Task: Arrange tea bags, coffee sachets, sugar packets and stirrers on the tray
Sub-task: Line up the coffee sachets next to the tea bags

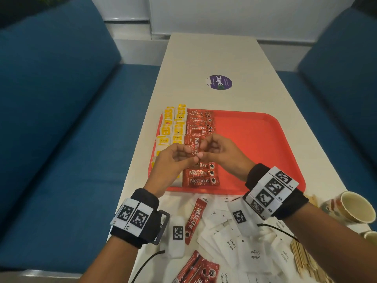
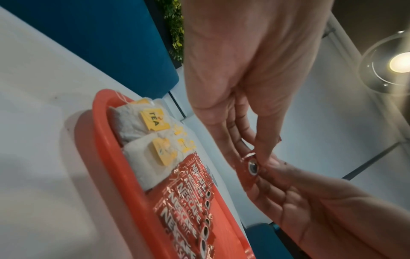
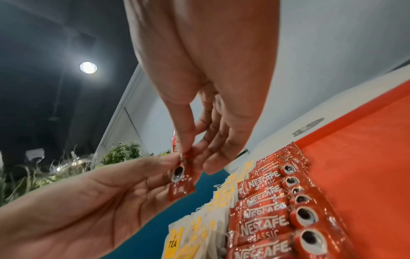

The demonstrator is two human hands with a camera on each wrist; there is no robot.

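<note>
A red tray (image 1: 255, 139) lies on the white table. Along its left side are yellow-tagged tea bags (image 1: 173, 127), and beside them a column of red coffee sachets (image 1: 201, 173). Above that column both hands hold one coffee sachet (image 1: 194, 147) upright. My left hand (image 1: 193, 159) pinches its lower end, near the printed cup (image 2: 251, 166). My right hand (image 1: 204, 144) pinches it higher up, thumb against fingers (image 3: 186, 150). The sachet's lower end (image 3: 180, 182) hangs free below the fingers. Loose sachets (image 1: 193, 218), white sugar packets (image 1: 230, 242) and wooden stirrers (image 1: 304, 260) lie on the table near me.
Two paper cups (image 1: 350, 207) stand at the table's right near edge. A purple round sticker (image 1: 220, 82) marks the table beyond the tray. Blue sofas (image 1: 61, 119) flank the table on both sides. The tray's right half (image 1: 265, 152) is bare red.
</note>
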